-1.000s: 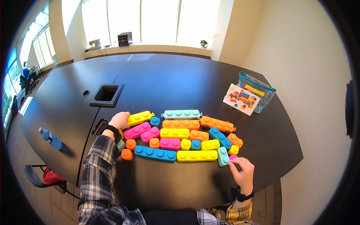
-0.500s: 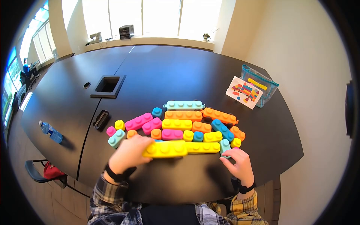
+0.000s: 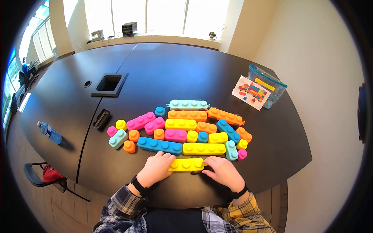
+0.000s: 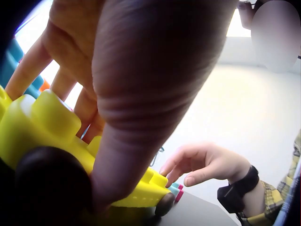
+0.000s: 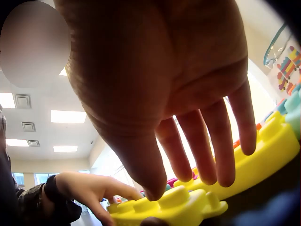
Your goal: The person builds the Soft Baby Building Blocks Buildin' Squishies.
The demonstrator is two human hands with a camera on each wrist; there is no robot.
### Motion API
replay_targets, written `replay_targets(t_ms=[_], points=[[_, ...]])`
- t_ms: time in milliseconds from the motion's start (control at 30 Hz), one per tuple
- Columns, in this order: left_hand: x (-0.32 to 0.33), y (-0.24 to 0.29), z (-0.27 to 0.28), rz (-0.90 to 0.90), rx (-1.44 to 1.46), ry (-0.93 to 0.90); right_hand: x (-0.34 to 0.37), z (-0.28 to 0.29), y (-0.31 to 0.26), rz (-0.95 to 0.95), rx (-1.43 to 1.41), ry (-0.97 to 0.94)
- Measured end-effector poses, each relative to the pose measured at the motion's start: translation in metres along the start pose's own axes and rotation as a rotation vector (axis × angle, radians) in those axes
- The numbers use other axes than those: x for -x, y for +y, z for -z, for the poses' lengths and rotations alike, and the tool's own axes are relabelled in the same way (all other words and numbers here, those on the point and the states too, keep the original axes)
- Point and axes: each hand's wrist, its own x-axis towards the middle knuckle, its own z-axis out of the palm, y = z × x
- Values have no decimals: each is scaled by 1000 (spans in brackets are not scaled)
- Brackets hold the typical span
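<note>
A yellow toy train car (image 3: 187,165) with studs on top and dark wheels stands on the table in front of the person. Its left end is gripped by my left hand (image 3: 156,169), the thumb on the near side and the fingers beyond it, as the left wrist view shows. My right hand (image 3: 225,173) is at the car's right end, its fingers fairly straight and its thumb apart from them. A long blue block (image 3: 159,146) and a long yellow block (image 3: 204,148) lie just behind the car.
Several coloured blocks fan out behind, with a light blue train car (image 3: 189,105) and an orange train car (image 3: 225,116). A picture card (image 3: 251,93) leans on a clear pouch (image 3: 275,86). To the left are a black case (image 3: 101,119) and a water bottle (image 3: 49,132).
My left hand has brought the yellow train car from the back left of the blocks to the front. My right hand has left the blocks at right and come to the car's right end.
</note>
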Motion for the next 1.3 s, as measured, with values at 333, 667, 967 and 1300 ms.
replay_targets(t_ms=[333, 667, 967, 1300], points=[[34, -7, 14, 23, 223, 148, 5, 0, -10, -83, 44, 31], [40, -17, 5, 69, 379, 201, 3, -13, -7, -29, -30, 99], [41, -18, 2, 67, 384, 235, -1, -17, -4, 0, -72, 130], [40, -15, 4, 72, 391, 225, 1, -19, -1, -32, -108, 129]])
